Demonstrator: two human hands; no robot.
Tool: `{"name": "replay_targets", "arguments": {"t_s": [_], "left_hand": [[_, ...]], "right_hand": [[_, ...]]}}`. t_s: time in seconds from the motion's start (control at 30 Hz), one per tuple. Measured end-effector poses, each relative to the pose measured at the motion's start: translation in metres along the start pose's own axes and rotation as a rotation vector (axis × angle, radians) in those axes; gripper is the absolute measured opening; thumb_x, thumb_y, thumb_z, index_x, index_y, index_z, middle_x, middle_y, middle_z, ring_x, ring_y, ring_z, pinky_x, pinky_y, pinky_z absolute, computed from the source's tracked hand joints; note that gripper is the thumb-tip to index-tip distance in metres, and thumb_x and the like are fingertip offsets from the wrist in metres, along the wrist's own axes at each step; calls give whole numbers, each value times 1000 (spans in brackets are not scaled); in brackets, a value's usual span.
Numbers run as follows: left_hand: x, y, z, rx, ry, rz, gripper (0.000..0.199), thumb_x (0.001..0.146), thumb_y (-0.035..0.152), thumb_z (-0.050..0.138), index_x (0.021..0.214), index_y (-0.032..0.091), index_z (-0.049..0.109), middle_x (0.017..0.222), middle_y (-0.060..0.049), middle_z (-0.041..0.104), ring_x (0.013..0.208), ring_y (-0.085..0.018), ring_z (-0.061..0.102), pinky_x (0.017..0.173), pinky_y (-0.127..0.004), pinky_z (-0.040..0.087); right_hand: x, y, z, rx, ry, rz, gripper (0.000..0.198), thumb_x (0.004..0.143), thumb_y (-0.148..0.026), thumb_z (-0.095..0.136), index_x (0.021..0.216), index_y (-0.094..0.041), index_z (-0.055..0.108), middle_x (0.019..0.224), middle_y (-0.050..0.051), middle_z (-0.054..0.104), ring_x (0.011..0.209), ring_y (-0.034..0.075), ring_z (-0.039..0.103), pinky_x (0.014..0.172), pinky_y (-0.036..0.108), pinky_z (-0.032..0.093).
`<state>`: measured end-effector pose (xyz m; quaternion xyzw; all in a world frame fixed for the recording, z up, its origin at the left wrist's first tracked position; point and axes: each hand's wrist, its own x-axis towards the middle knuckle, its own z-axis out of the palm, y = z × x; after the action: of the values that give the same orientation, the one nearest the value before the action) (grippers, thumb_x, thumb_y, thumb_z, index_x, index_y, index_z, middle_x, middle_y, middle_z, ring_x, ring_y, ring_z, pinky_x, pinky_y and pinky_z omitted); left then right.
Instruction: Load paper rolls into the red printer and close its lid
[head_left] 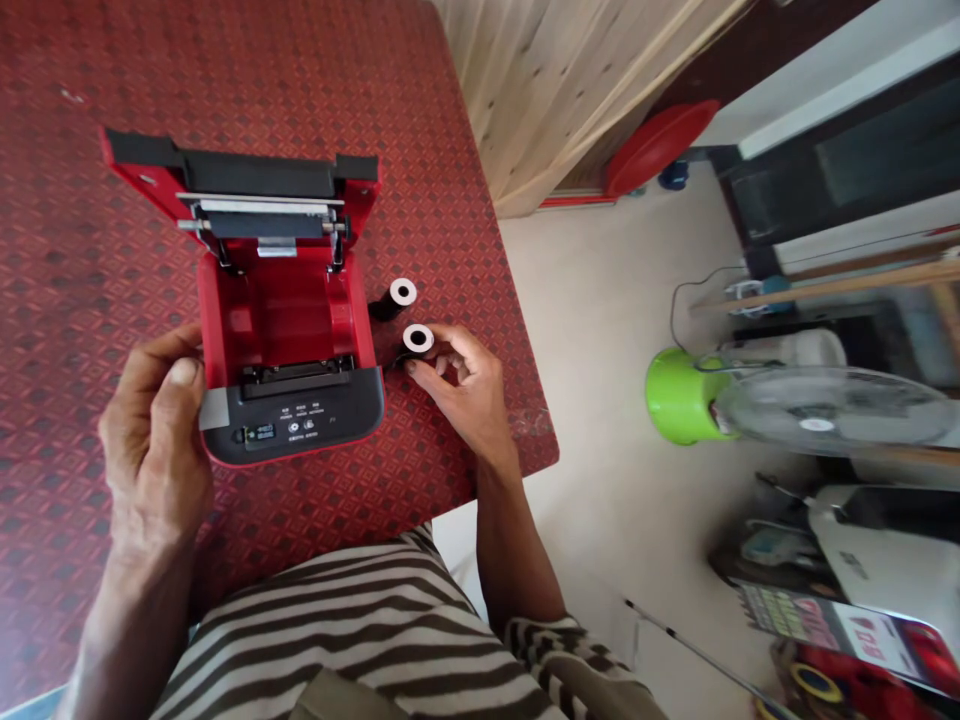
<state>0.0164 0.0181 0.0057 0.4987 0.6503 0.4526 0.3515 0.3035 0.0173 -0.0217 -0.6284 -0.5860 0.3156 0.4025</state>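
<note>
A red and black label printer (292, 370) sits on the table with its lid (259, 175) raised, so its red inner bay shows nothing in it. My left hand (157, 440) grips the printer's left side, thumb on top near the grey corner patch and fingers curled by the wall. To the right of the printer, my right hand (465, 385) pinches a small roll (418, 341) with a white ring-shaped end and dark side between thumb and fingers. Just beyond it stands a second similar roll (403, 292), close to the printer's right wall and apart from my fingers.
The patterned red table (450, 230) ends at a rounded corner on the right. Past it are a wooden panel (570, 70), a lime-green bucket (679, 395), a fan (832, 410), a white machine (885, 560) and a thin rod (697, 650) on the floor.
</note>
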Motion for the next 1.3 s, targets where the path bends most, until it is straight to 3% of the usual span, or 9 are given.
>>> {"name": "replay_targets", "arguments": {"t_s": [0.1, 0.37, 0.67, 1.3], "left_hand": [[0, 4, 2, -59, 64, -28, 42, 94, 53, 66, 124, 26, 80, 82, 1, 65, 62, -13, 41, 57, -32, 29], [0, 9, 6, -29, 72, -18, 44, 94, 52, 64, 124, 24, 81, 79, 1, 64, 62, -14, 41, 57, -33, 28], [-1, 12, 5, -38, 53, 3, 41, 97, 47, 63, 126, 24, 81, 83, 1, 67, 65, -14, 45, 60, -33, 30], [0, 6, 4, -52, 49, 55, 39, 99, 42, 62, 126, 23, 81, 78, 2, 63, 62, -10, 43, 56, -30, 29]], "right_hand": [[0, 0, 2, 43, -10, 18, 26, 89, -28, 76, 115, -24, 73, 97, -1, 74, 81, 14, 66, 78, 32, 56], [2, -2, 3, 55, -13, 38, 27, 89, -27, 74, 115, -24, 70, 103, 1, 76, 88, 16, 72, 86, 35, 62], [20, -9, 9, -44, -71, -101, 24, 92, -19, 67, 116, -23, 68, 113, 4, 79, 98, 19, 75, 93, 39, 61], [31, -1, 20, 31, -44, -128, 21, 90, -21, 72, 109, -28, 67, 99, -1, 75, 86, 20, 71, 85, 39, 63]]}}
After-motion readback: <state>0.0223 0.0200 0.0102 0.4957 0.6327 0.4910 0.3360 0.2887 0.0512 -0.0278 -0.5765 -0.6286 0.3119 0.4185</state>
